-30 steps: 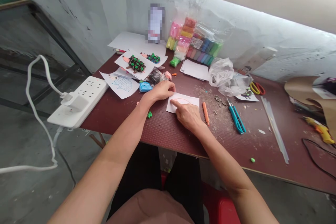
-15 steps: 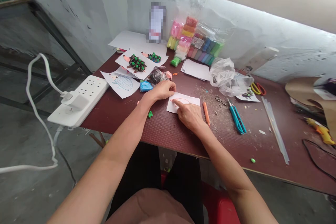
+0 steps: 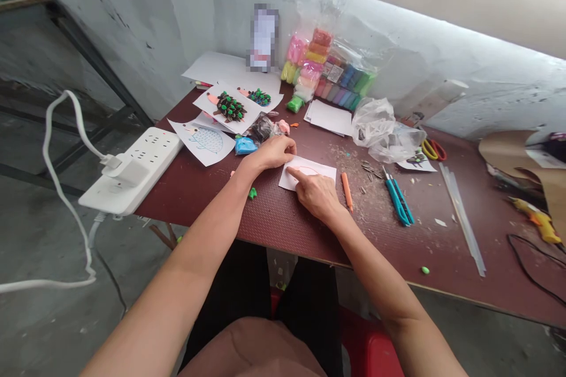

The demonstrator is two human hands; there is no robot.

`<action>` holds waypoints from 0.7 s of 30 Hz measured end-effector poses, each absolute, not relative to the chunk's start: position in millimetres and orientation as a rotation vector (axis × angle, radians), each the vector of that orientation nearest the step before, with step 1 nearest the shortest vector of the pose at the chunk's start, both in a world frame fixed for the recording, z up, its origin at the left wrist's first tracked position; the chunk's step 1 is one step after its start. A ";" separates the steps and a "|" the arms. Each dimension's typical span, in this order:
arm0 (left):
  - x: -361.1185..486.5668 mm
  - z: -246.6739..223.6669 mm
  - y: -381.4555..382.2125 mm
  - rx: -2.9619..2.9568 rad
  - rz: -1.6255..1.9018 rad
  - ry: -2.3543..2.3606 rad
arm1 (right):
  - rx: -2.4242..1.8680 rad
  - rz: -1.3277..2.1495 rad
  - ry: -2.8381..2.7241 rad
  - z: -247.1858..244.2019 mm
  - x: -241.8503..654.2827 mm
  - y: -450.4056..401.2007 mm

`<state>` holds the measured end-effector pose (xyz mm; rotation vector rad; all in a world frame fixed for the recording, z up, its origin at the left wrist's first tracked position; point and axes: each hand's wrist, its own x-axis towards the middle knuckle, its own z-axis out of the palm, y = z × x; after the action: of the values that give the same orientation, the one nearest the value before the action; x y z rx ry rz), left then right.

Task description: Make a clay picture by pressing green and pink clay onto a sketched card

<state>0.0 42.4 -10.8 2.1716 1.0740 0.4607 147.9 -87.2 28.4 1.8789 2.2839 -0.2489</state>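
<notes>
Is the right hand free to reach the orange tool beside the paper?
Probably yes: the right hand rests on the white paper beside the orange tool, with no object between them.

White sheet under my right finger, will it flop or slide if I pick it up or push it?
The white sheet looks thin, so it will probably droop if lifted by one edge and feel very light. Lying flat on the maroon tabletop, it may slide when pushed, though the right hand pressing on it should pin it.
</notes>
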 end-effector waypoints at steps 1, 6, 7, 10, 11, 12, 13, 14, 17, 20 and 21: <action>0.0 -10.8 42.4 2.175 0.462 1.075 | 1.882 -0.244 2.285 28.4 147.5 -87.6; 0.8 -12.9 43.4 2.196 0.475 1.060 | 1.846 -0.244 2.295 28.8 145.8 -89.4; 1.0 -13.3 43.5 2.201 0.478 1.064 | 1.850 -0.246 2.304 29.6 146.4 -89.5; 1.5 -13.7 43.0 2.204 0.486 1.081 | 1.951 -0.209 2.277 33.3 150.6 -89.7; 1.6 -13.5 42.5 2.198 0.486 1.087 | 1.991 -0.185 2.246 34.2 152.5 -89.7; 1.6 -13.1 42.0 2.190 0.485 1.092 | 2.017 -0.164 2.215 34.8 154.3 -89.5; 1.7 -12.8 41.5 2.182 0.486 1.096 | 2.026 -0.147 2.193 34.9 155.9 -89.4; 1.7 -12.4 41.1 2.174 0.487 1.102 | 2.019 -0.139 2.186 34.5 157.1 -89.2; 1.5 -11.8 40.7 2.163 0.484 1.106 | 1.970 -0.139 2.206 32.1 158.8 -88.7; 1.2 -12.2 41.6 2.163 0.468 1.097 | 1.977 -0.130 2.204 31.0 158.2 -88.7; 1.2 -12.4 41.9 2.165 0.465 1.093 | 1.986 -0.125 2.197 31.2 157.6 -88.8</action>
<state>1.2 41.9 -12.4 2.1655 1.0930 0.4649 157.6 -88.8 31.2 1.9863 2.1970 -0.1252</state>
